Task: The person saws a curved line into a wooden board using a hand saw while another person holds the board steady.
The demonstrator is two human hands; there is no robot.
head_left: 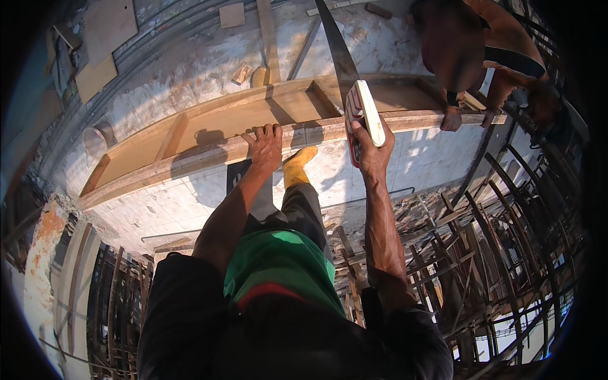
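Observation:
A long wooden frame (139, 180) with cross pieces and a plywood bottom stretches across the middle. My left hand (266, 147) grips the top of its near rail, fingers curled over the wood. In my right hand (373, 149) is the white-and-red handle (368, 111) of a handsaw, whose long dark blade (335, 44) points away from me across the frame, over the near rail. Whether the teeth touch the wood I cannot tell. My yellow boot (297, 163) is just below the rail, between my forearms.
A co-worker (510, 41) bends at the upper right, both hands (451, 121) on the rail. Plywood offcuts (95, 79), loose timber and a bucket (95, 140) lie at upper left. Many poles (481, 240) stand below the white ledge at right; a broken concrete edge (47, 234) is at left.

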